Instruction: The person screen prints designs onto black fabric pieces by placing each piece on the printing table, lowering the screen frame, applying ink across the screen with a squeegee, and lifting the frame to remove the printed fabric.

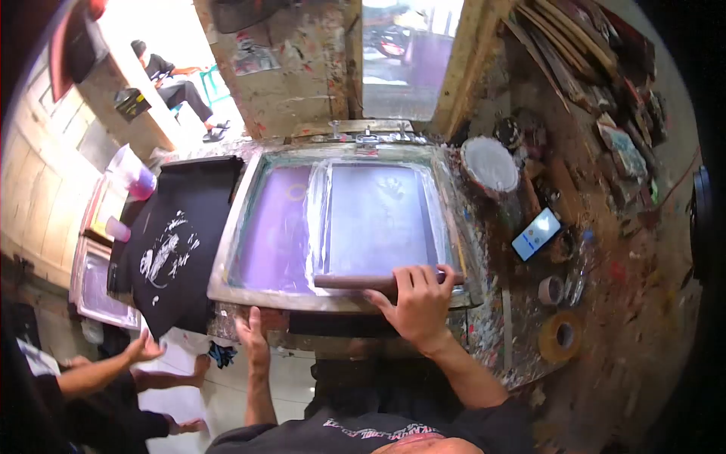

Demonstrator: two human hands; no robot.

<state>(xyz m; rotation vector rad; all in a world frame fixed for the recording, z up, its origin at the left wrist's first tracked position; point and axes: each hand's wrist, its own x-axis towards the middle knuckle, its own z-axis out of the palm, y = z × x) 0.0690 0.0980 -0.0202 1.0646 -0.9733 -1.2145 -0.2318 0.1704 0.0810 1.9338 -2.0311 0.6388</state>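
Crosswise in the right hand, a long brown squeegee.

1. Upper left: bright opening, washed out by white glare in my feed.
2. Upper centre: stained, spattered wall; to its right I see a tall, brightly lit window-like opening.
3. Far left: pale wooden boarding, strongly lit.
4. Right: brown, paint-flecked worktop, dimmer.
5. Lower left: pale tiled floor, joints visible to me.
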